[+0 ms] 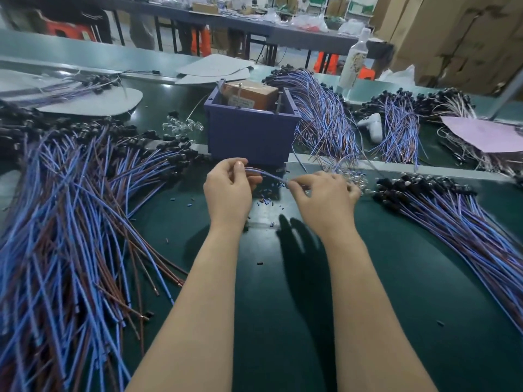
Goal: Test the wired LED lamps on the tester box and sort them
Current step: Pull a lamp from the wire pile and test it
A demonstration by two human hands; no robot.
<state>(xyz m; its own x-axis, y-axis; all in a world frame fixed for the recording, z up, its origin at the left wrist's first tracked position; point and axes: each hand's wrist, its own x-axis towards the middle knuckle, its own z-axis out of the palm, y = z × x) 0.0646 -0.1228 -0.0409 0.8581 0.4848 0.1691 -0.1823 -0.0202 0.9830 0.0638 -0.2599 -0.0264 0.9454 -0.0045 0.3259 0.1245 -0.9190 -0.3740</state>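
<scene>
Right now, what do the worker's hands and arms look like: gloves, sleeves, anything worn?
Left hand and right hand are bare, no gloves. Left forearm and right forearm are uncovered to the frame edge, no sleeves in view. No ring, watch or wristband shows.

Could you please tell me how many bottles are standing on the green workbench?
1. The white bottle stands upright at the workbench's far edge, right of and beyond the purple tester box. The wire heaps could hide another.
</scene>
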